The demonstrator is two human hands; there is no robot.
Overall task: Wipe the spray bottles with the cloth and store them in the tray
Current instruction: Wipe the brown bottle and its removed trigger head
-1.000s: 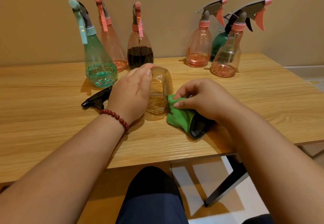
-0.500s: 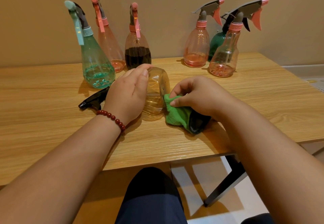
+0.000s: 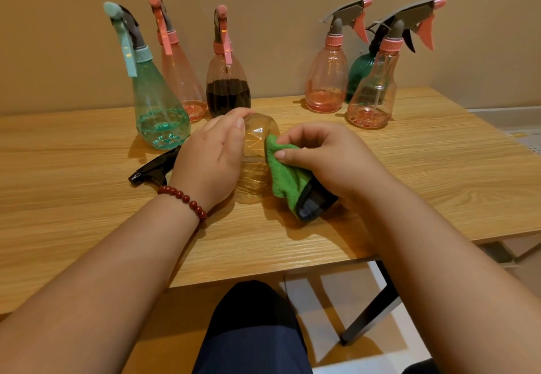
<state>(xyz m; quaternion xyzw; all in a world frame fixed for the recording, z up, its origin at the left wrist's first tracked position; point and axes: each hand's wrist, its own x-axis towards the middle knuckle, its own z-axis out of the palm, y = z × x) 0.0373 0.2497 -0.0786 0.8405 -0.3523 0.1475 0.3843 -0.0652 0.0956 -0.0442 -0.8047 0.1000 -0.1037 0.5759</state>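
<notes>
A clear amber spray bottle [image 3: 256,163] lies on its side in the middle of the wooden table [image 3: 73,186], its black trigger head [image 3: 153,167] pointing left. My left hand [image 3: 212,160] grips the bottle's body from above. My right hand [image 3: 328,157] pinches a green cloth [image 3: 288,177] with a dark edge and holds it against the bottle's base end. No tray is in view.
Along the wall stand a teal bottle [image 3: 159,116], a pink bottle [image 3: 183,81], a bottle with dark liquid [image 3: 228,89], and to the right two pink bottles [image 3: 326,81] [image 3: 371,95] in front of a dark green one [image 3: 358,75]. The table's front edge is near my lap.
My right hand has slid the green cloth up along the bottle's base end. My left hand keeps its grip on the bottle, which has barely moved.
</notes>
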